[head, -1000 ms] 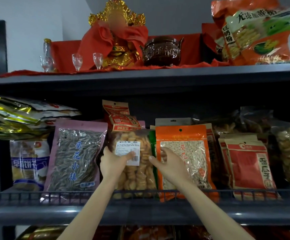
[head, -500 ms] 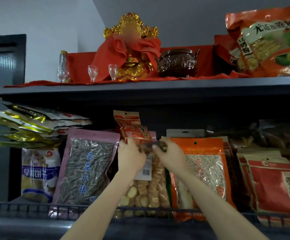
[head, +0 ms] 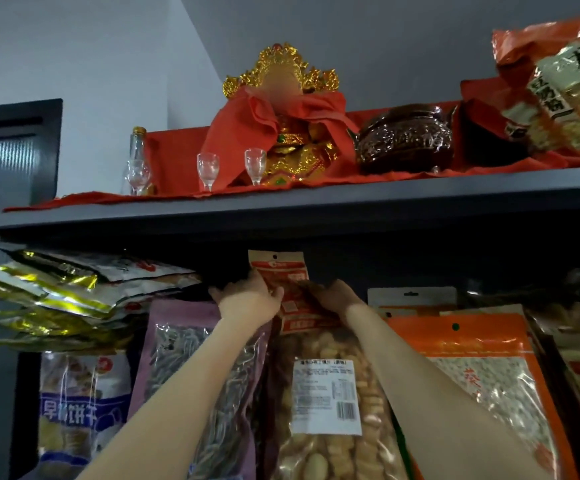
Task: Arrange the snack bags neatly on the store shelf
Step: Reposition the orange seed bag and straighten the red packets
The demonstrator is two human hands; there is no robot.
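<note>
Snack bags stand in a row on the middle shelf. A clear bag of pale biscuits [head: 319, 427] with a white label stands in the centre. Behind it rises a red-orange bag [head: 283, 275], and my left hand [head: 247, 297] and my right hand [head: 335, 297] both grip it at its sides, above the biscuit bag. A pink bag of sunflower seeds [head: 184, 375] stands to the left, partly behind my left forearm. An orange bag of pale seeds [head: 489, 375] stands to the right.
The shelf board above [head: 281, 206] carries a red cloth, a gold figure [head: 281, 133], small glasses [head: 208, 168], a brown pot [head: 402, 140] and orange bags [head: 558, 98]. Gold foil packs [head: 56, 292] are piled at the left over a blue-and-white bag [head: 74, 410].
Both hands have moved up from the face of the clear biscuit bag to the red-orange bag behind it and taken hold of it. The view has tilted upward and come closer.
</note>
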